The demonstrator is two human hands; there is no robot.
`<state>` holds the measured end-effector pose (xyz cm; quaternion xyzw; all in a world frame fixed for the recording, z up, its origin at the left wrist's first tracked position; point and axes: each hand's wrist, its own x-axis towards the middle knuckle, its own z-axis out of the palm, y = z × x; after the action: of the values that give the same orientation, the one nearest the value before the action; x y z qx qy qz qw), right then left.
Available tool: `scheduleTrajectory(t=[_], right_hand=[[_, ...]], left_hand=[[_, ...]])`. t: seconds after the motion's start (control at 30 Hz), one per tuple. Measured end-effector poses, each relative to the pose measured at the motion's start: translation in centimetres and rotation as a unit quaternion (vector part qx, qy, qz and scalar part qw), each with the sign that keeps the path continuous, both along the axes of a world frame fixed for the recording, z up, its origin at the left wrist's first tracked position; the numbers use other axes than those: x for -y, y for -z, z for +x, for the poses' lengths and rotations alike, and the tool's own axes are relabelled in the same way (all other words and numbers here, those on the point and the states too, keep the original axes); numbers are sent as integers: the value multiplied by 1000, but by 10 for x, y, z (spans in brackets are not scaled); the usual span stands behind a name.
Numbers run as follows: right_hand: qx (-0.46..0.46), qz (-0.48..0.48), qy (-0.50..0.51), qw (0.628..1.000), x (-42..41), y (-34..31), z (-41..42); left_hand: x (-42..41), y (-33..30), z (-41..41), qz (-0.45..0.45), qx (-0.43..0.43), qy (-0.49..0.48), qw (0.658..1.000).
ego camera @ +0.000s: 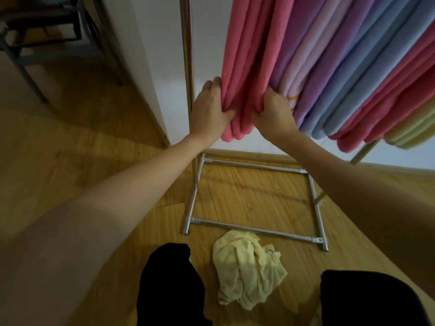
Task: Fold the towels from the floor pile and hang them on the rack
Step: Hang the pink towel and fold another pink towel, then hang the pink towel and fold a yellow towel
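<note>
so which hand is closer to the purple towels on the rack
Right. The right hand grips the pink towel on its right side, directly beside the purple towels. The left hand grips the pink towel's far left edge, by the rack pole.

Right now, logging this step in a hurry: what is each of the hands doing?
Left hand: closed, gripping the left edge of the hanging pink towel.
Right hand: closed, gripping the same pink towel on its right side.
</note>
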<state>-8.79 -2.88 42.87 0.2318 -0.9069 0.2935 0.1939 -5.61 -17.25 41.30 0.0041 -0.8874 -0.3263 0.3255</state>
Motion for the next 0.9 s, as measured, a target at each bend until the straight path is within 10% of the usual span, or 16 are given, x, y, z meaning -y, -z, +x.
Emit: scheduleTrajectory(t=[0.33,0.57,0.9], right_hand=[[118,115,-64,984,-78,115,10],[348,274,-51,895,-131,263,52],[576,275,-18,769,-169,450,115]], left_hand=[[-4,144,50,-73,193,81,975],[-25,274,77,-137,474,110,863],[-82,436,97,-145,630,154,748]])
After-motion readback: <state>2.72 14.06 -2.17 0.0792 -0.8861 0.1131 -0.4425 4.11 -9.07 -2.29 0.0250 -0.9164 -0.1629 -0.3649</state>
